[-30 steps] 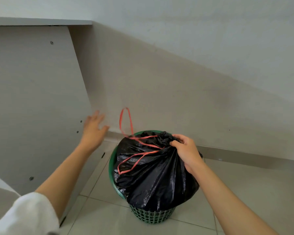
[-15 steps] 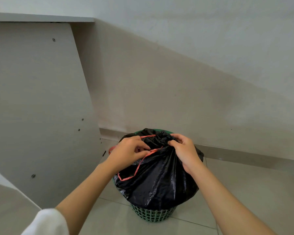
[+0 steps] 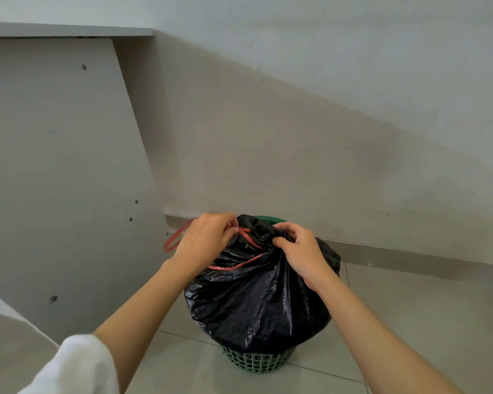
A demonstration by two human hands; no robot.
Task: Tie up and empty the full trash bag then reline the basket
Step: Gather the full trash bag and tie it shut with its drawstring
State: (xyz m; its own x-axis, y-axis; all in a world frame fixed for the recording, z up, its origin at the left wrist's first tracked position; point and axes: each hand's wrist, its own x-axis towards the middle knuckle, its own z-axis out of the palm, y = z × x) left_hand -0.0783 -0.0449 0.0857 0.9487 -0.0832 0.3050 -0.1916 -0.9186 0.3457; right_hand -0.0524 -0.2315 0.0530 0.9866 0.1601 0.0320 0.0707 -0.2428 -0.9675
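Observation:
A full black trash bag (image 3: pixel 256 302) sits in a green mesh basket (image 3: pixel 256 362) on the tiled floor, its top gathered into a bunch. A red drawstring (image 3: pixel 239 265) crosses the bag's top and loops out to the left behind my left hand. My left hand (image 3: pixel 205 240) pinches the drawstring at the bag's upper left. My right hand (image 3: pixel 299 251) grips the gathered neck of the bag from the right. The basket's green rim (image 3: pixel 268 218) shows just behind the bag.
A grey panel (image 3: pixel 63 180) with screw heads stands close on the left, under a shelf edge (image 3: pixel 69 29). The wall (image 3: pixel 296 155) and its skirting (image 3: pixel 410 255) run right behind the basket. Tiled floor (image 3: pixel 424 322) stretches to the right.
My left hand came down from beside the panel onto the bag and took hold of the red drawstring. The raised drawstring loop now trails left. My right hand kept its grip on the neck.

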